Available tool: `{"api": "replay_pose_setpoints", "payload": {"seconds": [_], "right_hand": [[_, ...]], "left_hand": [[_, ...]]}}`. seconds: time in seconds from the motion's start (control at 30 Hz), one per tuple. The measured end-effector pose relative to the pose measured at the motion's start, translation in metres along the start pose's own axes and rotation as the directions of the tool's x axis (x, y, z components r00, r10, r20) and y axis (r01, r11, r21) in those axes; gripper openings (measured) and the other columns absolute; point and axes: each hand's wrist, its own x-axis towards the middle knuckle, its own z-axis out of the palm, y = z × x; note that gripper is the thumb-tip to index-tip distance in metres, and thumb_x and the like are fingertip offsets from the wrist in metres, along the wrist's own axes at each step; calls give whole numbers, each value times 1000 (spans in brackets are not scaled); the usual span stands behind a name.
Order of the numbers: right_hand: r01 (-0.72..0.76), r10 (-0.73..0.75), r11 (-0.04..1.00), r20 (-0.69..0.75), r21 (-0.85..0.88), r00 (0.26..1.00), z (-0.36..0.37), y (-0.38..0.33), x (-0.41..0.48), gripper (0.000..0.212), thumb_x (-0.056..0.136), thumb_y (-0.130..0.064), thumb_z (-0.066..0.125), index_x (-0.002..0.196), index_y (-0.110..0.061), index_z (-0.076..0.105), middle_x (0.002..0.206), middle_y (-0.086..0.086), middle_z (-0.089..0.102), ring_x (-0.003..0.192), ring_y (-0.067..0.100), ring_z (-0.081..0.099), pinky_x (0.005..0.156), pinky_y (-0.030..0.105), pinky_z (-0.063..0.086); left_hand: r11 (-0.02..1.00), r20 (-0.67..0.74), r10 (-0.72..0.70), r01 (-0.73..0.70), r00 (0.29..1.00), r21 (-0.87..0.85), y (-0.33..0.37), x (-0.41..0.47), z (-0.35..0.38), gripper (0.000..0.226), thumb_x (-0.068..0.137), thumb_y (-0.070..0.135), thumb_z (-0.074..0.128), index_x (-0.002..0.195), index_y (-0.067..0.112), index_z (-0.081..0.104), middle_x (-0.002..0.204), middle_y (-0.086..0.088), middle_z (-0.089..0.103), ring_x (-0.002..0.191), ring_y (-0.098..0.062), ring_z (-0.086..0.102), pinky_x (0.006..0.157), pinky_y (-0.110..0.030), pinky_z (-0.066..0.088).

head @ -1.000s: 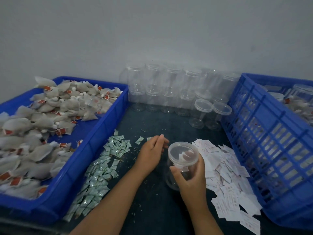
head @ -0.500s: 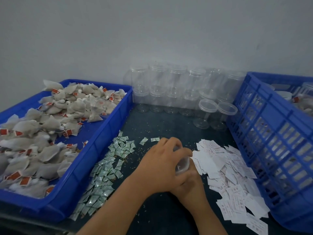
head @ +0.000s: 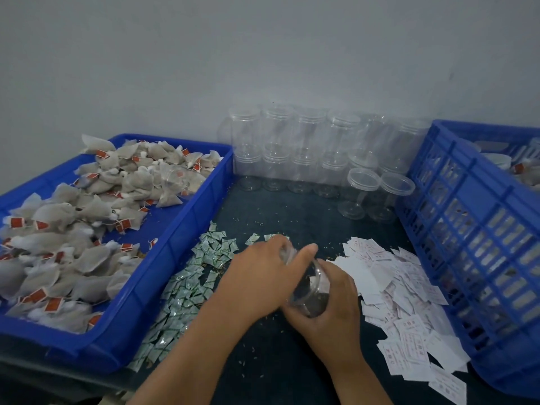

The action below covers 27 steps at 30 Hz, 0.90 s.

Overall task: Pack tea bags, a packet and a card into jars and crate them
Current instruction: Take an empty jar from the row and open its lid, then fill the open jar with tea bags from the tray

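A clear plastic jar [head: 310,293] lies tilted between my hands above the dark table. My right hand [head: 330,299] grips the jar's body from below. My left hand [head: 263,276] curls over the jar's lid end, thumb and fingers round it. Grey tea bags [head: 87,217] with red tags fill the blue tray [head: 163,290] on the left. Small green packets [head: 193,282] are scattered beside that tray. White cards [head: 400,302] lie in a heap to the right of my hands. The blue slatted crate [head: 479,238] stands at the right.
Stacked empty clear jars [head: 295,153] line the wall at the back, and two lidded jars [head: 377,191] stand in front of them near the crate. One empty jar [head: 184,178] lies on the tea bags. Packed jars [head: 523,168] show inside the crate.
My left hand moved from beside the jar onto its lid end. The jar went from upright to tilted on its side between both hands.
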Motion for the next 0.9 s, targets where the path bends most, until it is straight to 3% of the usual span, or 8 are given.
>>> {"api": "replay_pose_setpoints", "payload": {"seconds": [0.13,0.2,0.33,0.43,0.57,0.73,0.8,0.9], "right_hand": [[-171,169,963,28,209,985,-7,1,2,94,62,-62,92,145,-35,55,140,-24,63,134,1,59,109,31,51],[-222,209,932,75,285,975,-10,2,1,94,61,-60,94,144,-42,53,140,-23,64,134,4,61,106,30,53],[-273,222,906,185,323,957,-12,2,0,88,61,-55,95,138,-52,53,138,-24,66,132,-1,62,98,6,47],[-289,207,906,273,310,939,-11,3,-2,94,61,-57,94,144,-40,55,140,-25,65,133,-2,61,99,4,46],[-282,187,913,311,296,932,-10,1,-1,92,60,-60,92,143,-42,55,138,-27,66,130,-6,61,97,5,47],[-275,180,920,323,278,929,-9,3,-2,91,67,-37,103,142,-49,53,137,-27,66,129,-6,61,102,25,47],[-275,180,918,321,284,930,-9,2,-2,89,64,-45,98,142,-49,53,136,-27,67,128,-6,62,101,27,48],[-292,191,909,324,298,927,-9,1,-2,87,60,-55,91,138,-53,54,136,-26,68,126,-7,62,102,28,48]], "left_hand": [[816,96,-84,123,992,-564,-21,7,-13,25,93,54,50,100,42,72,95,16,75,79,-3,74,77,-34,62],[777,38,-169,157,985,-609,-39,13,-3,21,101,38,54,99,38,75,90,13,77,75,-8,77,76,-38,66],[888,-54,-185,143,981,-436,-77,21,33,13,99,27,67,105,37,73,94,13,74,74,-10,76,67,-31,65],[993,-160,-115,108,980,-52,-95,20,53,26,94,40,70,119,42,67,105,16,72,90,-5,67,69,-20,49],[963,-262,33,40,965,267,-103,23,62,41,90,54,70,127,38,68,110,11,59,104,-10,51,82,-25,44],[964,-228,78,-16,971,264,-89,19,37,50,91,57,69,134,33,63,121,9,57,112,-12,54,96,-31,50],[975,-295,106,-40,950,221,-77,15,6,37,94,60,62,123,38,66,115,14,61,100,-5,60,83,-30,55],[982,-393,117,-46,912,184,-70,16,-62,28,98,59,50,100,39,68,87,20,68,72,3,59,58,-21,44]]}}
